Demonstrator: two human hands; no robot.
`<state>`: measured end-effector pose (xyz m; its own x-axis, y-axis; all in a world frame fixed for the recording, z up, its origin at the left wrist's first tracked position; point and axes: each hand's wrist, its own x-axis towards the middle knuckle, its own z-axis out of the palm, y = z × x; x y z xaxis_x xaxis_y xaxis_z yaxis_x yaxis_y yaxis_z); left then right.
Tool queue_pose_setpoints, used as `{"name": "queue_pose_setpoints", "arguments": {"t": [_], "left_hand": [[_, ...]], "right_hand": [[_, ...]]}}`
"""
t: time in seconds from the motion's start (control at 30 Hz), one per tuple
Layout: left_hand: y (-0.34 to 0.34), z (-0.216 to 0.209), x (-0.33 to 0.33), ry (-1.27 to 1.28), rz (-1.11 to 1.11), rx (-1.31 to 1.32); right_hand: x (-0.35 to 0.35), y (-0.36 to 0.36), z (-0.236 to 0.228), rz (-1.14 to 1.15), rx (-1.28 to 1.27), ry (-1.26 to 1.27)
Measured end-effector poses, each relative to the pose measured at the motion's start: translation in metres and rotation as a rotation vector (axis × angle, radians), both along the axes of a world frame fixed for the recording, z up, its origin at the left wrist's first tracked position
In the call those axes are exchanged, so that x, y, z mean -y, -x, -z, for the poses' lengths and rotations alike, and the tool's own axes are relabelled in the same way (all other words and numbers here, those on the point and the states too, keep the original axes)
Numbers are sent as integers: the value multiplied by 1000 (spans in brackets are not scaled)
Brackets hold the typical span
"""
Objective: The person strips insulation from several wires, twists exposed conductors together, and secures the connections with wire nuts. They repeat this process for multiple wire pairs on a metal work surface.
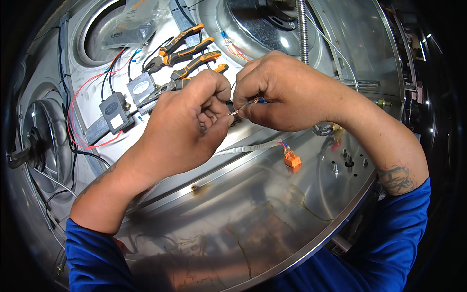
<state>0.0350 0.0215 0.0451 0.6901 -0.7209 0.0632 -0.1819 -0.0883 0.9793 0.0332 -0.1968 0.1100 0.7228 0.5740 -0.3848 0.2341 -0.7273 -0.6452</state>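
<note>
My left hand (192, 121) and my right hand (284, 92) meet near the middle, fingertips almost touching. Both are pinched around a thin wire (235, 113) whose shiny end shows between them. A bit of blue shows at my right fingers; what it belongs to is mostly covered. Just beyond my left hand lie two pairs of pliers with black and orange handles, the farther pliers (182, 56) and the nearer pliers (197, 64). An orange plug connector (292, 161) on a sleeved cable (250, 147) rests below my right hand.
Two small boxes with leads, one dark grey (116, 113) and one lighter grey (141, 89), sit at the left beside a looping red wire (72, 114). A clear plastic bag (134, 27) lies at the back. A ribbed metal hose (302, 31) runs behind my right hand. Bolts (335, 168) stick up at right.
</note>
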Motion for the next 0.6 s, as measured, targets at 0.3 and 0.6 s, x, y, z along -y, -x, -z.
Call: {"name": "queue_pose_setpoints", "arguments": {"t": [0.3, 0.6], "left_hand": [[-20, 5, -4, 113, 88, -700], [-26, 9, -4, 63, 163, -860]], "right_hand": [[3, 0, 6, -69, 183, -175], [3, 2, 7, -151, 266, -226]]}}
